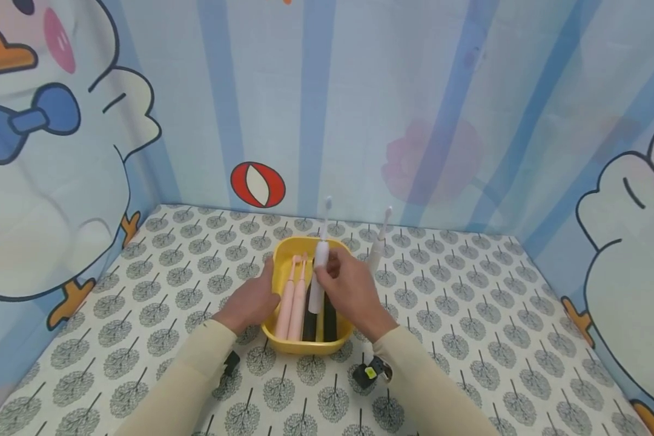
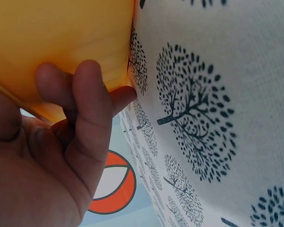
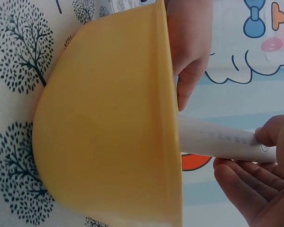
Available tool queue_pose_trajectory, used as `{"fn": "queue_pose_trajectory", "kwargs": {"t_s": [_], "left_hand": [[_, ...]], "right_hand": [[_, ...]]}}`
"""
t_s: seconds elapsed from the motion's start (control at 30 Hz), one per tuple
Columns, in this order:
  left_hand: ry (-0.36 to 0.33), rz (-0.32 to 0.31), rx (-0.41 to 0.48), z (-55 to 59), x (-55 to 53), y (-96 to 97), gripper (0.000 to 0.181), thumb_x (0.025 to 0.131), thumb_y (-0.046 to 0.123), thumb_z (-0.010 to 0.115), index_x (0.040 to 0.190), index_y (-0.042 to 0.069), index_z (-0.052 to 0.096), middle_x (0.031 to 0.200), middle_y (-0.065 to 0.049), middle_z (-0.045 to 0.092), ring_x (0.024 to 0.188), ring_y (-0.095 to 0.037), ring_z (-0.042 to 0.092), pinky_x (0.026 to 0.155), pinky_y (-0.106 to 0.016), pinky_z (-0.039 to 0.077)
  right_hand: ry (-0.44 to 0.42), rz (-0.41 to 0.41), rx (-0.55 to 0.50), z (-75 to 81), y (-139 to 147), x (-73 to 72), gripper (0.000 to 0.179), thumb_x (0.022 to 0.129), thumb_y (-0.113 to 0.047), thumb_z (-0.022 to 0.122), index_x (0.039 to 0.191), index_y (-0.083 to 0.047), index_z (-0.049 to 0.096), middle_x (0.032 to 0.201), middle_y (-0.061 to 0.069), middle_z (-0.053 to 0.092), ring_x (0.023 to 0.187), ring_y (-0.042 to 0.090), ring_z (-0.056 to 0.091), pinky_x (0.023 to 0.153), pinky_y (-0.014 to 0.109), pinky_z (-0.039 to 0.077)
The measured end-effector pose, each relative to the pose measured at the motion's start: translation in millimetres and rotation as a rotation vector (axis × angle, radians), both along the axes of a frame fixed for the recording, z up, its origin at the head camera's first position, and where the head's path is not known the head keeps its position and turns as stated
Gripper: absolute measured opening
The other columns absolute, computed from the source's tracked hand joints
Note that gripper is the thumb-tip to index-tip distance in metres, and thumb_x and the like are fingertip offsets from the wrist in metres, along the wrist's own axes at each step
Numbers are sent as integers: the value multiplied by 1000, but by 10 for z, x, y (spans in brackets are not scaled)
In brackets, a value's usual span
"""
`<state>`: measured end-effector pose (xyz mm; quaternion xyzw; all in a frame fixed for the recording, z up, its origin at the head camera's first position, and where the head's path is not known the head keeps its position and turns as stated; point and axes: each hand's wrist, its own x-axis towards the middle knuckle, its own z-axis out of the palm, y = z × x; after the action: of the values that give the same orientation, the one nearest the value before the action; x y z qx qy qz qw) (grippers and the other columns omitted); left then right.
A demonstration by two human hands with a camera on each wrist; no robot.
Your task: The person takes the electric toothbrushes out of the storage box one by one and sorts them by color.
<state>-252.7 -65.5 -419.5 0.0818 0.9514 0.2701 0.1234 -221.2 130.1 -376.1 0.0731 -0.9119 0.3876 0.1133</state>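
Observation:
My left hand (image 1: 253, 298) grips the left rim of a yellow plastic basin (image 1: 304, 348), thumb over the edge and fingers against the outer wall. Between thumb and fingers, my right hand (image 1: 350, 287) pinches a white electric toothbrush (image 1: 316, 297). It stands tilted over the basin, brush head up, and its lower end drops below the rim in the right wrist view. Inside the basin lie two pink electric toothbrushes (image 1: 286, 310) on the left. Two black handles (image 1: 330, 321) lie to their right, partly hidden by the white toothbrush and my right hand.
Another white electric toothbrush (image 1: 377, 251) lies on the table behind my right hand, its lower part hidden. A tree-patterned cloth (image 1: 458, 339) covers the table. Striped cartoon curtains (image 1: 261, 91) stand behind and at both sides.

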Motion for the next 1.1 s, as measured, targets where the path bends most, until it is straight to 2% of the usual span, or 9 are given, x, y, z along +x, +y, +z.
{"fn": "queue_pose_trajectory", "kwargs": {"t_s": [0.17,0.43,1.1], "left_hand": [[-11,3,4,12,6,-5,84,92,17,47,156,7,-6,71,-10,56,56,-20,55,52,-32,46],[2,-14,0,13,6,-12,83,92,17,46,155,5,-7,71,-10,55,56,-20,55,53,-33,45],[1,-9,2,-4,4,-4,85,91,18,46,155,7,-8,70,-10,56,55,-21,55,53,-33,46]], "right_hand": [[41,7,-16,2,55,14,43,94,-27,62,131,-5,55,97,-1,66,84,11,62,66,25,53],[107,-18,-22,41,167,43,34,94,-24,63,121,-6,58,94,1,67,83,12,64,66,28,54],[173,-95,9,67,525,62,34,93,-20,65,122,-4,58,97,5,68,84,15,65,69,30,55]]}}
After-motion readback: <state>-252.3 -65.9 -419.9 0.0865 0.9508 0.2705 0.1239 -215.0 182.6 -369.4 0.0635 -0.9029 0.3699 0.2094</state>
